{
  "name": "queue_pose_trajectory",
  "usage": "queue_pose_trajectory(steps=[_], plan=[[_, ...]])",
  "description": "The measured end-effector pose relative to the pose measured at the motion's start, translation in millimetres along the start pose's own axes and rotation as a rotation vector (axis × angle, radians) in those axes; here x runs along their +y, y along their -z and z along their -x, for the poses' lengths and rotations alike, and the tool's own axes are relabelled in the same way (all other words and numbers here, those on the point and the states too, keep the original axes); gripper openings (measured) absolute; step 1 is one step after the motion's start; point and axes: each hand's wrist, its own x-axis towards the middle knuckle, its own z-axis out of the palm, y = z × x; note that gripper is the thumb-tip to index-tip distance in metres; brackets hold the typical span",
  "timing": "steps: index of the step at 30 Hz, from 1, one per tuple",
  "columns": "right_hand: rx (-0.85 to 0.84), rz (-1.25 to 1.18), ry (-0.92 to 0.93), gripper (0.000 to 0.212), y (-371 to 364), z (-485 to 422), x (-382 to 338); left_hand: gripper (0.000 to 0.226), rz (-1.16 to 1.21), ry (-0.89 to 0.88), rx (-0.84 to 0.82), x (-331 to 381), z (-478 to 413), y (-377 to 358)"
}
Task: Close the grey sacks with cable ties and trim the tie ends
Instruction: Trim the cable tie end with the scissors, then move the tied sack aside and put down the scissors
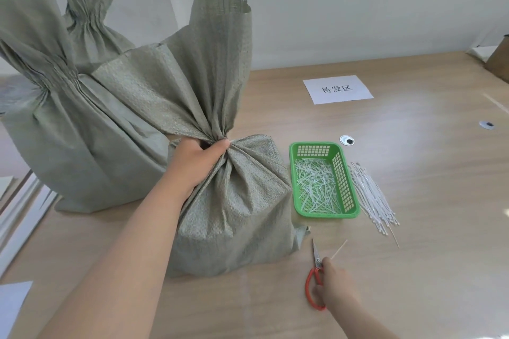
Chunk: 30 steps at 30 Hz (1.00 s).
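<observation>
A grey woven sack [234, 215] stands on the wooden table in front of me. My left hand [195, 162] is clenched around its gathered neck; the loose top [217, 69] rises above my fist. No tie shows on this neck. My right hand [336, 286] lies on the red-handled scissors [314, 281], which rest flat on the table, blades shut and pointing away from me. A bundle of white cable ties [374, 201] lies right of a green basket [345, 176]. Two more grey sacks [68, 140] [88, 22] stand at the left with pinched necks.
The green basket holds several cut white tie ends. A white paper sign [337, 89] lies further back. Two round cable grommets [347, 140] [486, 125] sit in the tabletop. A cardboard box corner [498, 60] shows at far right. Thin wooden sticks lie near the scissors.
</observation>
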Motion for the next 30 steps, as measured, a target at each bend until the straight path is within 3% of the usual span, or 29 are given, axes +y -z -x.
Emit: queue_pose_trajectory(steps=[5,9,11,13,16,17,19,25,28,30], plan=[[0.076,-0.03,0.032,0.026,16,-3,-16,0.012,-0.031,0.008,-0.002,-13,0,14],[0.416,-0.538,0.307,0.022,64,10,-57,0.034,-0.093,0.041,-0.023,-21,1,25],[0.473,-0.794,0.496,0.022,93,31,-83,0.055,-0.139,0.056,-0.037,-18,3,26],[0.411,-0.891,0.674,0.041,112,49,-101,0.057,-0.178,0.058,-0.036,-17,5,31],[0.367,-0.757,0.809,0.064,120,61,-117,0.057,-0.069,0.022,-0.07,-21,9,44],[0.364,-0.729,0.82,0.066,120,61,-120,0.055,0.039,0.006,-0.096,-24,14,51],[0.359,-0.727,0.807,0.066,119,61,-126,0.071,0.184,-0.037,-0.116,-36,26,67],[0.27,-0.774,0.758,0.062,113,56,-128,0.099,0.019,-0.23,-0.083,-98,86,102],[0.25,-0.768,0.712,0.041,111,58,-134,0.119,0.145,-0.125,-0.169,-133,114,88],[0.228,-0.766,0.684,0.035,108,57,-134,0.119,0.16,-0.059,-0.16,-147,124,74]])
